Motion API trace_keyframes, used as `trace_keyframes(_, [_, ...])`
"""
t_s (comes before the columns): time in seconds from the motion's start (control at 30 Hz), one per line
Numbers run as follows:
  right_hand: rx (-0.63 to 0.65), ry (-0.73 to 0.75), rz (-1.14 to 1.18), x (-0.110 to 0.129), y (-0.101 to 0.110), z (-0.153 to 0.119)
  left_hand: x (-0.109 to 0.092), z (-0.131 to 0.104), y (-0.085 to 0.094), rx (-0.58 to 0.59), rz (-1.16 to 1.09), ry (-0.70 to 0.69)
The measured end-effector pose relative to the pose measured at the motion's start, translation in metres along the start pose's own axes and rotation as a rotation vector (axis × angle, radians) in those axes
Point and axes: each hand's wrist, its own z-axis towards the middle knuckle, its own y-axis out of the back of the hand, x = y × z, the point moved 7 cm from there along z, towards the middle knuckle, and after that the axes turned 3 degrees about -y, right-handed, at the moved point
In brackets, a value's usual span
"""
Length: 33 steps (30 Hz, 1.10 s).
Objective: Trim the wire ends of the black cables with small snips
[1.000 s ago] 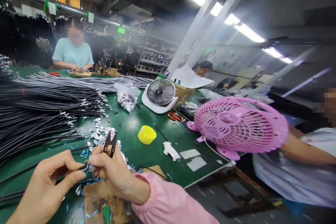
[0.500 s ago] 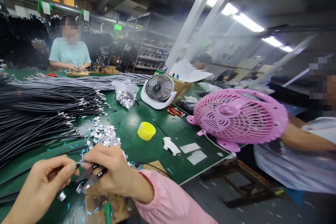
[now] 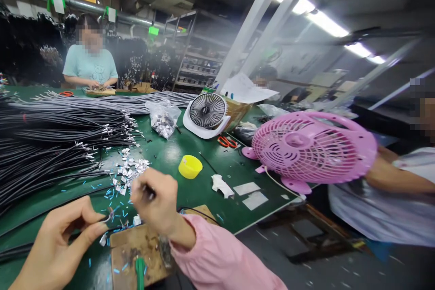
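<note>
Toward the green desk's [image 3: 166, 156] near edge, the left hand [image 3: 54, 240] pinches a thin cable end with frayed wires [image 3: 110, 215] between thumb and forefinger; gripping just behind the wires steadies them. The right hand [image 3: 161, 201] curls closed around a blurred dark tool [image 3: 148, 191], best kept clear of those fingertips.

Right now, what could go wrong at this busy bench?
The left hand pinches a cable end with fine wires; a loose grip might let it slip. The right hand holds a dark tool nearby, which might nick it. The round pink plastic fan stands near the green table's edge, so a bump could topple it.
</note>
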Motion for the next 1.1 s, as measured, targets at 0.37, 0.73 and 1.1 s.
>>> trace_keyframes(0.37, [0.429, 0.160, 0.142, 0.014, -0.027, -0.005, 0.004, 0.006, 0.002, 0.052, 0.027, 0.021])
trace_keyframes(0.73, [0.265, -0.252, 0.230, 0.010, -0.025, 0.007, -0.016, 0.000, 0.005, -0.145, 0.144, -0.125])
trace_keyframes(1.1, [0.158, -0.022, 0.122, 0.013, -0.011, 0.008, 0.004, -0.003, 0.013, -0.166, 0.113, -0.042])
